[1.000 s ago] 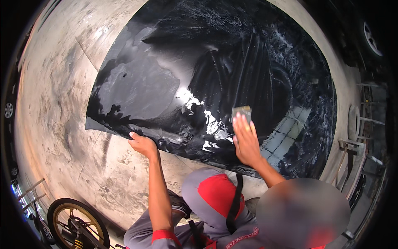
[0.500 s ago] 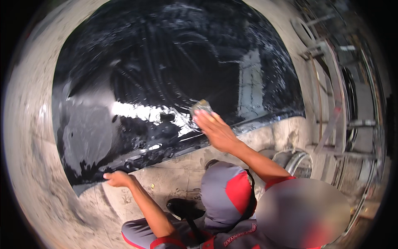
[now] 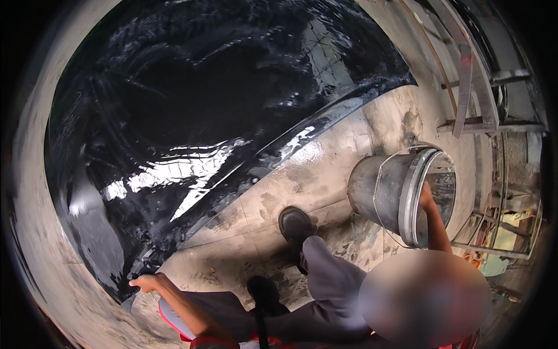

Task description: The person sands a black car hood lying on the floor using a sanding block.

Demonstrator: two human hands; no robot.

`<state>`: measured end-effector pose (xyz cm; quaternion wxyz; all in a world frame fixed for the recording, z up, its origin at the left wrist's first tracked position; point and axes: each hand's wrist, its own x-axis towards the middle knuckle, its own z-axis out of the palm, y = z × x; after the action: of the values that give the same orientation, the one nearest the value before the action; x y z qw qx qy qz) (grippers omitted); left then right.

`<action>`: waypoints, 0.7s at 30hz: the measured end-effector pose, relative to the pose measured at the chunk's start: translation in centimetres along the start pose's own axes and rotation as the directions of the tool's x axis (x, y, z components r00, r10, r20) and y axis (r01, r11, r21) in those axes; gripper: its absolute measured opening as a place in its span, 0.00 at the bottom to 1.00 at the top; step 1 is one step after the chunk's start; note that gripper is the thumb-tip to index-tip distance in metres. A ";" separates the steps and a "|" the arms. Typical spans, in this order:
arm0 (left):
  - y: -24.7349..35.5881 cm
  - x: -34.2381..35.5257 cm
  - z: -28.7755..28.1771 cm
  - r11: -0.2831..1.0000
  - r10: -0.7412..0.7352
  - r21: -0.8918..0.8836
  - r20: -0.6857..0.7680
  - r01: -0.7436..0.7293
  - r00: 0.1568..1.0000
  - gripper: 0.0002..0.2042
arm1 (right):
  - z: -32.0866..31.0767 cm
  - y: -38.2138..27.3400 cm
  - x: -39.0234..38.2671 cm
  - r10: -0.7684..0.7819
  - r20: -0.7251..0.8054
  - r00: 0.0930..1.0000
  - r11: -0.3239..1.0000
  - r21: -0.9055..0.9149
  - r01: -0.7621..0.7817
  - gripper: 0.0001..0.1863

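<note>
A large, wet, glossy black panel (image 3: 192, 99), shaped like a car hood, fills the left and far part of the head view. White streaks of suds or reflected light lie across it. At its near left corner, my left hand (image 3: 145, 283) is closed on the panel's edge, thumb on top. My right hand (image 3: 427, 198) reaches into the mouth of a dark bucket (image 3: 378, 189) on my right. The bucket has a pale rim and a wire handle. Inside it my fingers are hidden, and so is anything they hold.
Pale, stained floor tiles (image 3: 325, 174) show between the panel and the bucket, with wet patches by the panel's edge. My shoe (image 3: 295, 223) stands there. Metal racks (image 3: 476, 81) line the right side, and a pale green object (image 3: 504, 244) sits beyond the bucket.
My right hand has left the panel, where it pressed a small sponge-like pad, and has gone right into the bucket. The view has shifted right. My left hand stays at the panel's corner.
</note>
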<state>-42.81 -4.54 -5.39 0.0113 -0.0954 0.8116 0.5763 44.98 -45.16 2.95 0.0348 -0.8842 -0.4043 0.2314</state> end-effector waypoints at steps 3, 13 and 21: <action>1.0 1.7 0.0 0.999 0.048 -0.006 0.002 -0.048 0.999 0.40 | 5.9 0.2 5.2 0.151 0.317 0.936 0.979 0.080 -0.186 0.22; 2.1 3.1 -0.8 0.938 -0.085 -0.300 0.292 0.176 0.953 0.36 | -1.4 -11.4 -0.9 0.478 -0.170 0.862 0.651 0.728 -0.217 0.22; 2.9 10.8 1.0 0.954 -0.123 -0.212 0.370 0.212 0.921 0.19 | -6.3 -37.0 0.6 -0.046 -0.736 0.675 0.954 0.169 0.250 0.27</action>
<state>-53.96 -4.18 -4.43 0.1940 -0.0609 0.7065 0.6778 22.25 -19.10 17.50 0.3239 -0.8550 -0.3949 -0.0901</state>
